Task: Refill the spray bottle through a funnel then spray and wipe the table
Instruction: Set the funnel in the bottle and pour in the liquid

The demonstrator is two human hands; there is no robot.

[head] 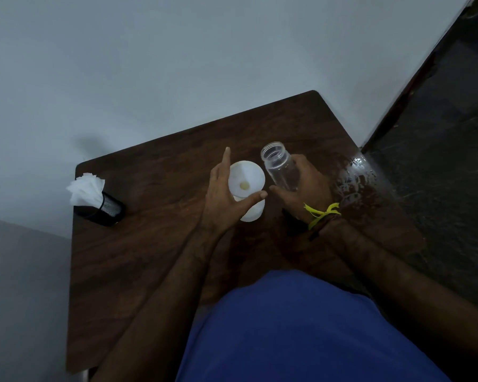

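Observation:
A white funnel [246, 177] sits in the mouth of a white spray bottle [252, 215] standing mid-table. My left hand [221, 201] wraps it from the left. Its thumb lies across the neck just under the funnel, and its index finger points straight out past the rim. My right hand [308, 188] grips a clear plastic bottle [281, 168] just right of the funnel. That bottle has no cap and is tilted, with its open mouth toward the far side. It looks nearly empty. No liquid is pouring.
The dark wooden table [149, 244] stands against a pale wall. A black mesh holder [108, 210] stuffed with white tissues [85, 188] stands near the left edge. Spilled water [356, 175] glistens at the table's right edge, beside a dark floor.

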